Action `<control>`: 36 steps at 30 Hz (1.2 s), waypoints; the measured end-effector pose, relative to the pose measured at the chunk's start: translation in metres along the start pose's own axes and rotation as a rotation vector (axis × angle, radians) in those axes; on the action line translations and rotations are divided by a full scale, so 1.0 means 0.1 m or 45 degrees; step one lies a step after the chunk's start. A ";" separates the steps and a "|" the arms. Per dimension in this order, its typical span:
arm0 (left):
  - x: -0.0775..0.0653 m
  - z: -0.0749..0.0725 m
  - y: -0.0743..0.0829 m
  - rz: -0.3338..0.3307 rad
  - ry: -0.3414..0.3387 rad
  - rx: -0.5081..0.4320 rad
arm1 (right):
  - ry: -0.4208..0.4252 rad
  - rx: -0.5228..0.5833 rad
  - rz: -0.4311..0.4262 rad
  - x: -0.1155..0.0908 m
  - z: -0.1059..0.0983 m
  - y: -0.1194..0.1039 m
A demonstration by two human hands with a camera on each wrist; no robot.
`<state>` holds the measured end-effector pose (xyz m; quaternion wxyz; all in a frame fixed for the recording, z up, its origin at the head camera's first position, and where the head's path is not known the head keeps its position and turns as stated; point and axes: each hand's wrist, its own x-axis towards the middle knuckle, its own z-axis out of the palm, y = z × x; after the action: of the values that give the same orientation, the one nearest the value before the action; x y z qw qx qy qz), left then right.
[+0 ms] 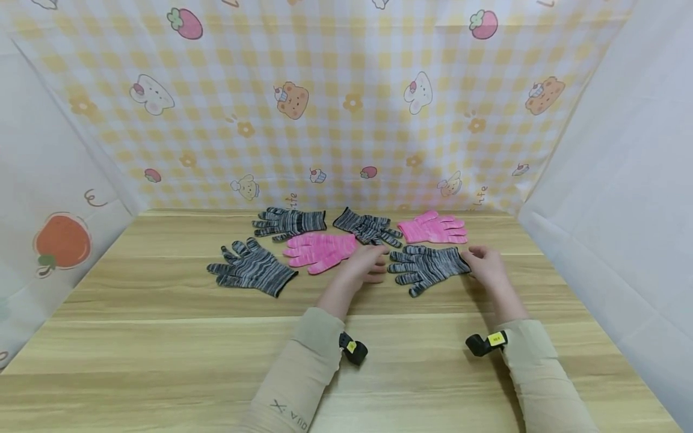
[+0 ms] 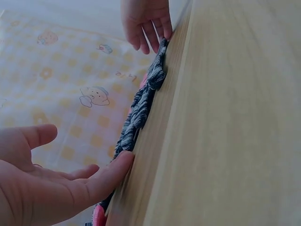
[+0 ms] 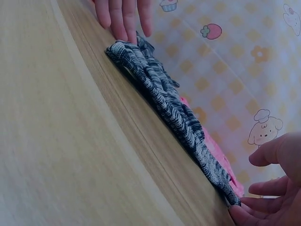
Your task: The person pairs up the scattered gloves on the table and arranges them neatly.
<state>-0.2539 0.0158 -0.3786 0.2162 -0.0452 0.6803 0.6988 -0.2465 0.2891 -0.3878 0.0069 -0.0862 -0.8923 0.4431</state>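
A black-and-grey striped knit glove [image 1: 430, 266] lies flat on the table, its fingers toward the left and its cuff toward the right. At the cuff is my right hand [image 1: 485, 264]; in the right wrist view its fingertips [image 3: 242, 214] are right at the cuff's edge, with the thumb held apart. My left hand [image 1: 366, 264] is beside the glove's fingertips, its own fingers loosely extended and its thumb spread wide in the left wrist view. Part of a pink glove [image 1: 319, 249] is hidden behind this hand.
Behind lie two more striped gloves, one at the back left [image 1: 292, 222] and a rumpled one in the middle [image 1: 368, 227]. A second pink glove [image 1: 433, 228] is at the back right, another striped glove [image 1: 251, 267] at the left. A checked cloth [image 1: 346, 144] hangs behind the wooden table [image 1: 162, 361].
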 end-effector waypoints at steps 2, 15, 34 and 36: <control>0.00 0.00 -0.01 -0.024 -0.022 -0.067 | 0.000 0.015 0.005 0.00 0.00 0.00; 0.00 0.00 -0.03 -0.088 -0.103 -0.220 | 0.013 -0.064 -0.035 0.01 0.02 0.05; 0.03 0.01 -0.04 -0.082 -0.136 -0.253 | -0.025 -0.083 0.032 0.02 0.02 0.03; 0.03 0.01 -0.04 -0.084 -0.131 -0.254 | -0.029 -0.089 0.037 0.02 0.02 0.02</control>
<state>-0.2552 0.0172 -0.3832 0.2682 -0.0529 0.5935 0.7570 -0.2482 0.2889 -0.3907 -0.0126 -0.0942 -0.9060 0.4125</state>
